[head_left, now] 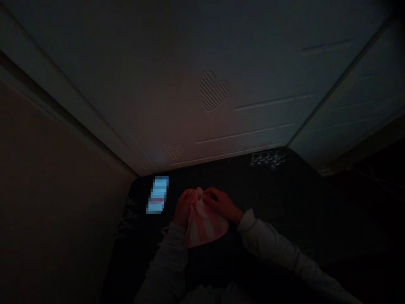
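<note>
A pink-and-white striped cloth hangs from both hands over the dark tabletop, its lower edge spread out in a curve. My left hand is closed on the gathered upper left part of it. With bent fingers, my right hand pinches the cloth at its upper right. Between the fingertips of the two hands shows a small pale bunched part, too dim to make out in detail. Both forearms wear light long sleeves.
A lit phone, its screen blurred out, lies left of my hands. Several clear glass-like pieces stand at the table's back edge; similar ones are at its left edge. A pale panel with heart reliefs rises behind the dark table.
</note>
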